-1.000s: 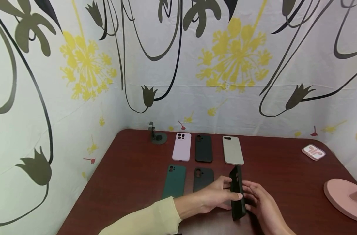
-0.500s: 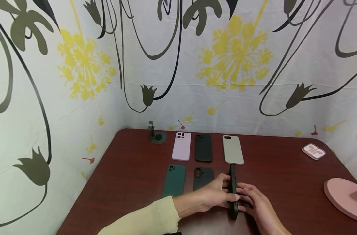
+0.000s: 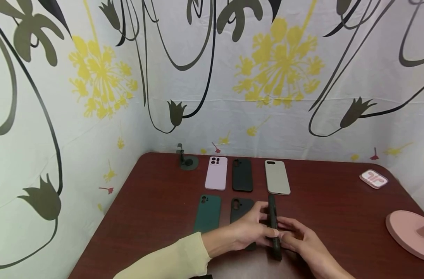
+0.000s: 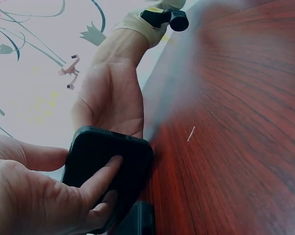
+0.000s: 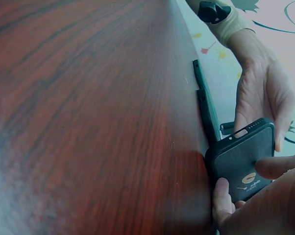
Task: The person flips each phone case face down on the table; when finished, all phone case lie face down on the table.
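A black phone case stands on edge between both hands above the near part of the table. My left hand grips it from the left, thumb at an edge. In the left wrist view two of its fingers lie on the dark face of the case. From the right, my right hand holds the case, its thumb brought up to it. The right wrist view shows that thumb and a fingertip against the face, which bears a round gold mark and small print. Bottom-edge cutouts show there too.
Flat on the table lie lilac, black, pale grey-green, dark green and dark grey phone cases. A dark stand is at back left, a small white-pink item and pink round base at right.
The black case has shifted left and turned edge-on to the head view. My right hand has come left with it, and its thumb has closed in against the case.
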Motion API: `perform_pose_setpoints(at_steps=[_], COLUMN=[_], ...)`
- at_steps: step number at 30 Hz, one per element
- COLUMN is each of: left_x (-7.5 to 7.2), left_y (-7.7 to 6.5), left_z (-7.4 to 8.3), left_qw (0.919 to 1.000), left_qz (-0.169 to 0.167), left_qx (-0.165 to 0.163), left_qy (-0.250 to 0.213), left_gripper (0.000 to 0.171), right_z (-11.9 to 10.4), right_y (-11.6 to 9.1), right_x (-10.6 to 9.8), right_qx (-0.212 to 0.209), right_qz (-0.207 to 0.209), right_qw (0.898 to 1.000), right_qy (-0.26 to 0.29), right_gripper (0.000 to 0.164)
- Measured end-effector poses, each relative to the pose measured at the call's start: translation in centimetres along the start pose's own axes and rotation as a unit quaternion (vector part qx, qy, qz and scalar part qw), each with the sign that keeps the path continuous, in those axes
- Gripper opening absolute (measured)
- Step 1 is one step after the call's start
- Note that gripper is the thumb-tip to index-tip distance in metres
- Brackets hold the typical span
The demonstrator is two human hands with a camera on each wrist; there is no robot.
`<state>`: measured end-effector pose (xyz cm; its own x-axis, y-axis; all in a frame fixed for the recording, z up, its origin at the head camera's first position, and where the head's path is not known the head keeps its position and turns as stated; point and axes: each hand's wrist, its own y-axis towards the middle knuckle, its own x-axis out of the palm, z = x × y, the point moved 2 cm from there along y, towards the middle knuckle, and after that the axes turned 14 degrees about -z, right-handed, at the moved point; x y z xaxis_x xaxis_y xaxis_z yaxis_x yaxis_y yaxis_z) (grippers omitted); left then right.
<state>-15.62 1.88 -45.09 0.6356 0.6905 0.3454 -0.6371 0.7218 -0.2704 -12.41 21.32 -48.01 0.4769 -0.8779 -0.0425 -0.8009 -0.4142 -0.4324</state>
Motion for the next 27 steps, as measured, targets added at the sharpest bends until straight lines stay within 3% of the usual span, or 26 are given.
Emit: perform_pose_setpoints(at_steps=[8, 13, 20, 27], left_x=[-0.6, -0.7, -0.3, -0.4], left_y=[-0.5, -0.6, -0.2, 0.5], left_z=[-0.3, -0.4, -0.9, -1.0], left_qw=[0.9997, 0.9994, 0.9996, 0.9942], left_qz=[-0.024, -0.029, -0.006, -0.002], left_qx=[0.01, 0.017, 0.016, 0.028], left_qy=[-0.001, 0.01, 0.025, 0.104], left_gripper=[0.086, 0.087, 0.088, 0.076], right_z=[-0.7, -0.7, -0.8, -1.3], right_y=[-0.2, -0.1, 0.2, -0.4], right_x=[-0.7, -1.0, -1.7, -2.8], right_qx=[0.013, 0.011, 0.013, -0.004], right_qz=[0.014, 0.013, 0.037, 0.058], right_qw=[0.997, 0.998, 0.999, 0.998], right_qy=[-0.071, -0.057, -0.024, -0.035], right_gripper=[0.069, 0.071, 0.089, 0.091])
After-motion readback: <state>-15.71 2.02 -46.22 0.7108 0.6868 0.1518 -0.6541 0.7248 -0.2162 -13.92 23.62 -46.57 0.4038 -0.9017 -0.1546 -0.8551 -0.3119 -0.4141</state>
